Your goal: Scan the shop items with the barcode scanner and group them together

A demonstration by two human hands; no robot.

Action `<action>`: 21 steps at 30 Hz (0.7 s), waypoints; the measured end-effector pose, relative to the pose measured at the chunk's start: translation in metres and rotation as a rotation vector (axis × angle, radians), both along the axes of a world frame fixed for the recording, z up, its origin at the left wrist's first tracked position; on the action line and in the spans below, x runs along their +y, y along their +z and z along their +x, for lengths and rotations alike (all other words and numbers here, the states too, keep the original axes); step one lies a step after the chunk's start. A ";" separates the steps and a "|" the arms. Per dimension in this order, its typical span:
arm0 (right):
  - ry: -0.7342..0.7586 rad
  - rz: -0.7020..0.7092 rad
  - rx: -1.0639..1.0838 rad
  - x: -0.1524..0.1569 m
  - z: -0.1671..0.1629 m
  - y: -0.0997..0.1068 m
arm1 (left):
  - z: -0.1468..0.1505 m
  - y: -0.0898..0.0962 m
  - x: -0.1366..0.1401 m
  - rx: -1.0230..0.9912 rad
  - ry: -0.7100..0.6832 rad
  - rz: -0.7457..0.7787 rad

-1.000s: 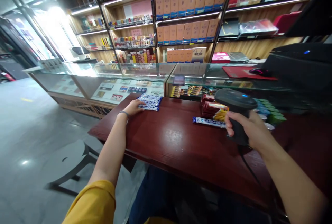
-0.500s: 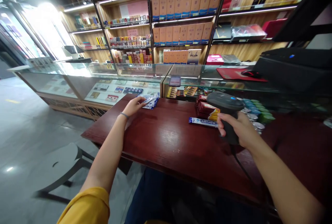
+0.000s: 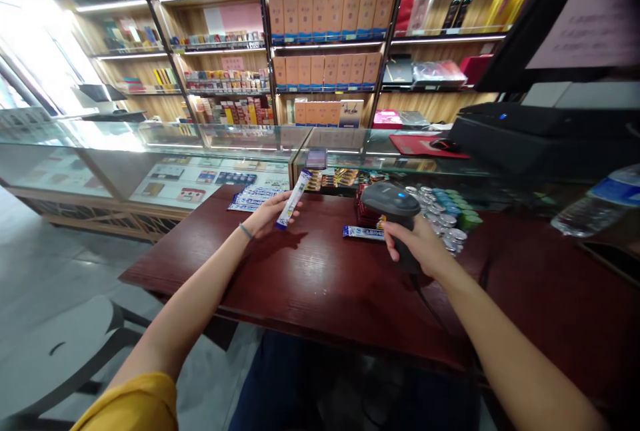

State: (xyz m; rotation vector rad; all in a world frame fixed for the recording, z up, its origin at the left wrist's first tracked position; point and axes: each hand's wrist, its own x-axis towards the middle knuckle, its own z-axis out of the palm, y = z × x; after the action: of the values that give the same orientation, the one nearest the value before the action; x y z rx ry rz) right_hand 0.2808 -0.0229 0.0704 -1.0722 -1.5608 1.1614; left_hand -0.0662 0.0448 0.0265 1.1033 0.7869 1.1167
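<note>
Above the dark red table (image 3: 280,284), my left hand (image 3: 270,214) grips a long blue-and-white packet (image 3: 293,199), tilted with its upper end to the right. Behind that hand, several similar packets (image 3: 247,198) lie in a pile at the table's far left edge. My right hand (image 3: 417,241) is wrapped around the handle of a black barcode scanner (image 3: 393,201), whose head points left and shows a blue light. Beneath the scanner, another blue-and-white packet (image 3: 361,232) lies flat, partly hidden. Dark red packets (image 3: 364,208) are stacked behind it, mostly covered by the scanner.
Small cans with silver, blue and green tops (image 3: 445,208) stand right of the scanner, whose cable (image 3: 430,301) trails down the table. A plastic bottle (image 3: 595,201) lies at the right. A glass display counter (image 3: 225,138) runs behind; a grey stool (image 3: 65,344) stands left.
My left hand has lifted one packet off the pile and moved it right, toward the scanner. My right hand still holds the scanner. The view has turned to the right.
</note>
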 end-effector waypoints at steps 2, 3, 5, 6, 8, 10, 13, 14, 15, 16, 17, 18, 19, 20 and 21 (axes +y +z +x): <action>0.018 0.012 -0.018 -0.001 -0.002 0.000 | 0.001 0.000 0.001 -0.006 -0.015 -0.016; 0.023 0.016 -0.020 -0.002 -0.003 0.000 | 0.000 0.000 0.002 -0.009 -0.019 -0.020; 0.025 0.015 -0.031 -0.003 -0.004 0.001 | -0.002 -0.002 0.006 -0.015 -0.019 -0.027; 0.028 0.011 -0.043 -0.004 -0.005 0.001 | -0.003 -0.004 0.007 -0.014 -0.017 -0.033; 0.038 0.010 -0.081 -0.006 -0.007 0.001 | -0.004 -0.006 0.010 -0.006 -0.010 -0.043; 0.051 0.018 -0.121 -0.007 -0.009 0.001 | -0.004 -0.007 0.012 0.006 -0.014 -0.046; 0.050 0.009 -0.145 -0.008 -0.012 0.000 | -0.003 -0.006 0.010 0.028 -0.009 -0.054; 0.055 0.003 -0.151 -0.008 -0.013 0.000 | -0.002 -0.005 0.009 0.034 -0.006 -0.062; 0.064 0.000 -0.158 -0.008 -0.013 -0.001 | 0.000 -0.004 0.008 0.039 -0.005 -0.070; 0.073 0.000 -0.169 -0.008 -0.013 -0.002 | 0.001 -0.003 0.006 0.044 -0.006 -0.075; 0.080 0.003 -0.183 -0.008 -0.013 -0.002 | 0.002 -0.003 0.005 0.048 -0.010 -0.077; 0.086 0.008 -0.197 -0.007 -0.013 -0.003 | 0.003 -0.002 0.004 0.050 -0.016 -0.076; 0.088 0.012 -0.207 -0.006 -0.013 -0.004 | 0.004 -0.001 0.003 0.053 -0.022 -0.071; 0.089 0.015 -0.214 -0.006 -0.013 -0.005 | 0.005 -0.001 0.003 0.056 -0.029 -0.067; 0.089 0.017 -0.218 -0.005 -0.012 -0.006 | 0.006 -0.001 0.003 0.060 -0.034 -0.066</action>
State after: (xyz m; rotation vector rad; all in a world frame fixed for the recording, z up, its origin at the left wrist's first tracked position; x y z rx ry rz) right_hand 0.2684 -0.0279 0.0640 -1.1587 -1.7999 1.1177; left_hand -0.0607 0.0477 0.0259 1.0951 0.8436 1.0265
